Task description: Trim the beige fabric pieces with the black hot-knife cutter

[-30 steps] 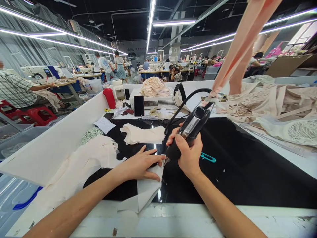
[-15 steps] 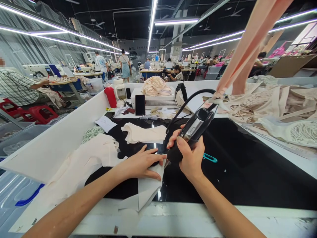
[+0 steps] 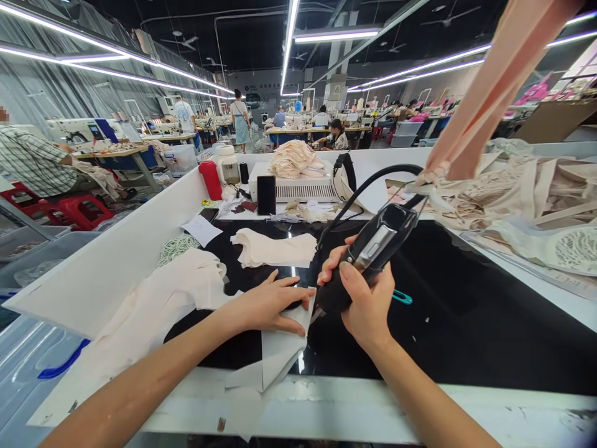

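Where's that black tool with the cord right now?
In the head view, the black tool is right of centre, gripped in the right hand, its lower end beside the pale fabric under the left hand.

Garment workshop: fabric heap, sewing machine, probably others far back.

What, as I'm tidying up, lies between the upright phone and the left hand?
The head view shows pale layered fabric on the black surface between the phone and left hand.

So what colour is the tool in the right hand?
The tool is mostly black with a silver part; head view.
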Demonstrator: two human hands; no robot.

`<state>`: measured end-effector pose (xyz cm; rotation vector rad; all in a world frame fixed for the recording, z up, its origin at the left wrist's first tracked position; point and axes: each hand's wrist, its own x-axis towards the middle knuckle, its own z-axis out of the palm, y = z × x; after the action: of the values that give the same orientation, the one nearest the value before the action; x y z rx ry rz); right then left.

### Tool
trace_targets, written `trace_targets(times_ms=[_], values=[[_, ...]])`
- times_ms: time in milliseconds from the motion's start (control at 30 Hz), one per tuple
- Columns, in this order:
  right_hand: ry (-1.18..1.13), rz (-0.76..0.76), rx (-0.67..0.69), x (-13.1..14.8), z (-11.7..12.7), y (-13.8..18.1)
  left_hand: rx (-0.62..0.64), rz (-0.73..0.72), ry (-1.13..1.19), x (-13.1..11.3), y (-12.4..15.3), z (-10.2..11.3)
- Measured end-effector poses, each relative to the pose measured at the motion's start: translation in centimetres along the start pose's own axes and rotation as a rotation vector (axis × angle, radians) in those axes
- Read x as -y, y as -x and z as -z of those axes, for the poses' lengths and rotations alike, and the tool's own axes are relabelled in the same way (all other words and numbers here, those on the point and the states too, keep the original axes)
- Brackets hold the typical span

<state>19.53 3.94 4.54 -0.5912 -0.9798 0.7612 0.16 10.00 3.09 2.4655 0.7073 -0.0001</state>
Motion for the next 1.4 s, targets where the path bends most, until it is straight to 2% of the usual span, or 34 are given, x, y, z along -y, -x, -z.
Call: trace_targets(times_ms=[400, 633, 900, 1000, 1100, 1200, 1300, 1400], values=[[-0.014, -0.023, 0.002, -0.4, -0.1, 0.4, 0.005, -0.01, 0.009, -0.1, -0.1, 0.1], [-0.055, -0.023, 0.015, 0.3, -0.3, 0.8, 0.014, -0.003, -0.008, 0.1, -0.2, -0.1], [-0.029, -0.029, 0.032, -0.2, -0.2, 1.2, -0.051, -0.057, -0.06, 0.8, -0.4, -0.9], [-0.018, -0.038, 0.018, -0.3, 0.0, 1.1, -0.146, -0.112, -0.115, 1.0, -0.2, -1.5], [-0.01, -0.048, -0.021, 0.0, 0.3, 1.0, -0.349, -0.155, -0.182, 0.1, 0.8, -2.5], [-0.017, -0.045, -0.049, 0.6, 0.6, 0.9, -0.499, -0.072, -0.3, -2.0, 2.3, -4.1], [-0.019, -0.023, -0.054, 1.2, 0.8, 0.7, -0.454, -0.043, -0.515, -4.0, 3.3, -5.9], [-0.005, -0.008, -0.044, 1.6, 1.2, 0.3, -0.415, -0.033, -0.606, -4.8, 3.7, -7.3]])
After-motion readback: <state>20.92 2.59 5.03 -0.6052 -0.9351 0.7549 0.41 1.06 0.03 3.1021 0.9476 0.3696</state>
